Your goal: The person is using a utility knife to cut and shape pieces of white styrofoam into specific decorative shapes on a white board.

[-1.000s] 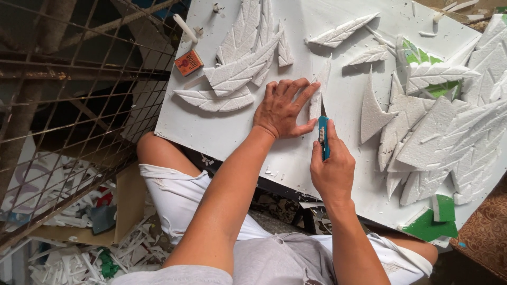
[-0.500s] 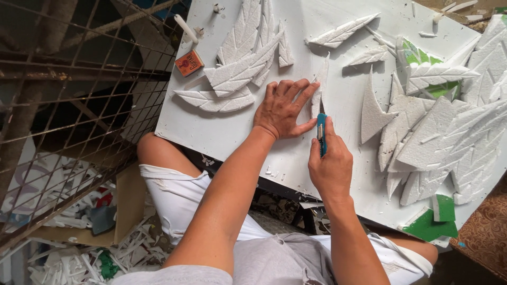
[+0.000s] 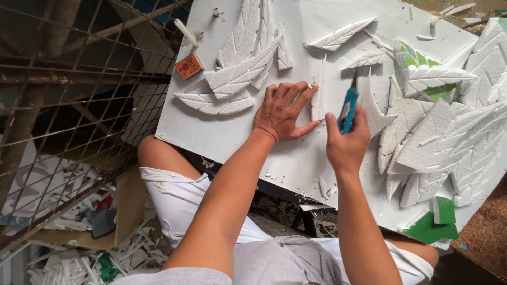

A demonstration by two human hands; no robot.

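Head view: The left hand point(image 3: 285, 112) lies flat, fingers spread wide, pressing a narrow white foam strip point(image 3: 318, 95) against the white foam board point(image 3: 222, 132) near the middle of the bench. The right hand point(image 3: 346, 142) is closed around a blue utility knife point(image 3: 348, 108), its blade tip at the board just beside the strip. Carved foam leaves point(image 3: 240, 68) lie toward the far edge; a larger pile point(image 3: 449, 142) lies at the right edge. A small orange box point(image 3: 189, 66) sits near the far left corner.

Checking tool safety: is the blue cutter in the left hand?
No, the right hand grips the blue cutter, while the left hand lies flat on the white foam board.
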